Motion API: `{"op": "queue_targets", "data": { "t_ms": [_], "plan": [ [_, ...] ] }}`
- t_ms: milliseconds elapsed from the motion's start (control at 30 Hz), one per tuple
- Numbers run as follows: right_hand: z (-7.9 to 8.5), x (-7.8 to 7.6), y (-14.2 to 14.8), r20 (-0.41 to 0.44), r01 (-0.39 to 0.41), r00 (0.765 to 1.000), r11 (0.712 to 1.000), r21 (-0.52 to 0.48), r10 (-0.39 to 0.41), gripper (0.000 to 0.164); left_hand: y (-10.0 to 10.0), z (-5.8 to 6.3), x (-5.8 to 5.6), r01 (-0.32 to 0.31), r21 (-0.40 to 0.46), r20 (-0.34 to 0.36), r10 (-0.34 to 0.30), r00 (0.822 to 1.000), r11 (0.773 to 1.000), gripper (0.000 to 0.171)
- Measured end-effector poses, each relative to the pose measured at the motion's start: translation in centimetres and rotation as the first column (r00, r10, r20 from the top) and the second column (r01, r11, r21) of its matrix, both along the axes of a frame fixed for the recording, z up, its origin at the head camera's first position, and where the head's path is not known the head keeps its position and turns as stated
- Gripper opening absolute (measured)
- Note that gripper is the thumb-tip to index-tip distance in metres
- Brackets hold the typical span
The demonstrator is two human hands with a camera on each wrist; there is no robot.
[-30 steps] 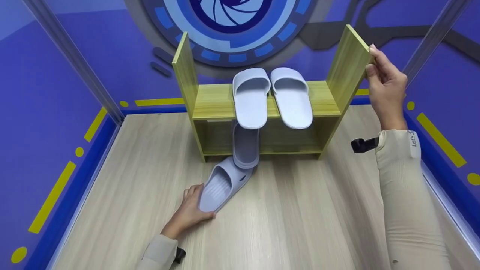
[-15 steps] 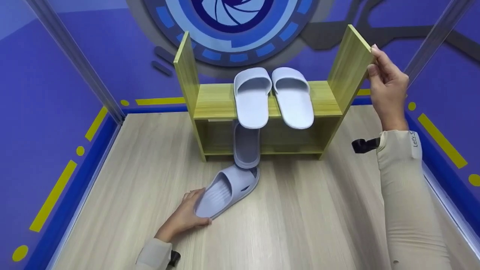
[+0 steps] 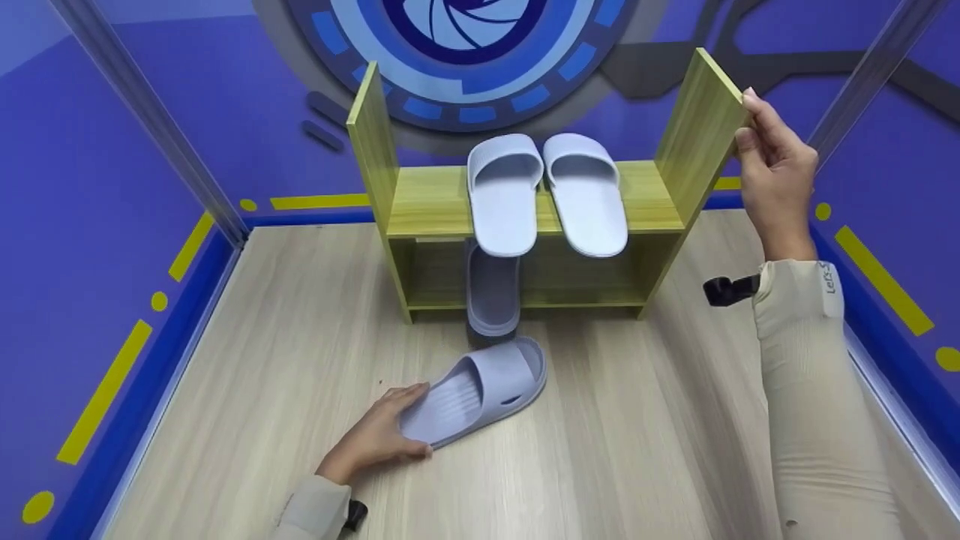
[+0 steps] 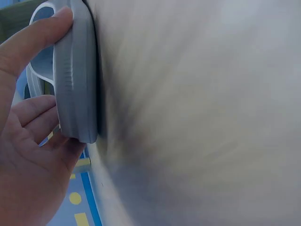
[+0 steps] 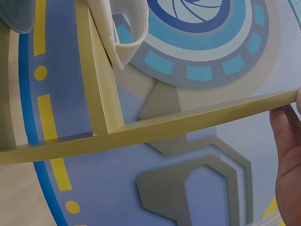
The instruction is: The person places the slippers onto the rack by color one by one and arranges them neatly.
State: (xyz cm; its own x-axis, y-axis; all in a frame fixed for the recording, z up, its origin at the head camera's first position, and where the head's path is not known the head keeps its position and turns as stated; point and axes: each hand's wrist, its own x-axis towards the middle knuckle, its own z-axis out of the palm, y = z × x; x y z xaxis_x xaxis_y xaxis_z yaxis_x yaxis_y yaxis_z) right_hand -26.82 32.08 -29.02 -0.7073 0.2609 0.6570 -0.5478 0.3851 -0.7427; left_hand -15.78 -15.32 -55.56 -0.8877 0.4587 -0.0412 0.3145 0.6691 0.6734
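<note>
My left hand (image 3: pixel 379 433) grips the heel end of a grey slipper (image 3: pixel 469 397), thumb on the near side and fingers on the far side. This slipper lies low over the floor, toe pointing right and away. In the left wrist view its thick sole edge (image 4: pixel 77 80) sits between thumb and fingers. My right hand (image 3: pixel 776 169) pinches the front edge of the right side panel (image 3: pixel 701 124) of a wooden shoe rack (image 3: pixel 427 202). Another grey slipper (image 3: pixel 493 292) stands on the rack's lower shelf, its heel sticking out over the front edge.
Two white slippers, a left one (image 3: pixel 502 202) and a right one (image 3: pixel 589 199), rest side by side on the upper shelf, heels overhanging its front. Blue printed walls (image 3: pixel 112 262) enclose the wood-grain floor (image 3: pixel 600 435) behind and at both sides.
My left hand has pulled the grey slipper away from the one on the lower shelf and swung its toe to the right. The right hand stays on the panel.
</note>
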Motion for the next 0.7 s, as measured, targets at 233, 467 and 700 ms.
{"op": "queue_targets", "data": {
  "t_ms": [233, 467, 700],
  "plan": [
    [0.0, 0.0, 0.0, 0.003, -0.002, 1.000, 1.000, -0.003, 0.002, 0.038, 1.3, 0.1, -0.2, 0.033, -0.042, -0.037, -0.035, 0.999, 0.999, 0.093],
    [-0.1, 0.0, 0.1, 0.003, -0.007, 1.000, 1.000, -0.007, 0.007, 0.038, 2.5, 0.2, -0.2, 0.046, -0.027, -0.095, -0.048, 0.994, 0.999, 0.090],
    [-0.2, -0.2, 0.1, -0.024, -0.022, 0.999, 1.000, -0.013, 0.022, 0.037, 3.3, 0.1, -0.1, 0.069, 0.006, -0.149, -0.067, 0.987, 0.998, 0.086]
  ]
}}
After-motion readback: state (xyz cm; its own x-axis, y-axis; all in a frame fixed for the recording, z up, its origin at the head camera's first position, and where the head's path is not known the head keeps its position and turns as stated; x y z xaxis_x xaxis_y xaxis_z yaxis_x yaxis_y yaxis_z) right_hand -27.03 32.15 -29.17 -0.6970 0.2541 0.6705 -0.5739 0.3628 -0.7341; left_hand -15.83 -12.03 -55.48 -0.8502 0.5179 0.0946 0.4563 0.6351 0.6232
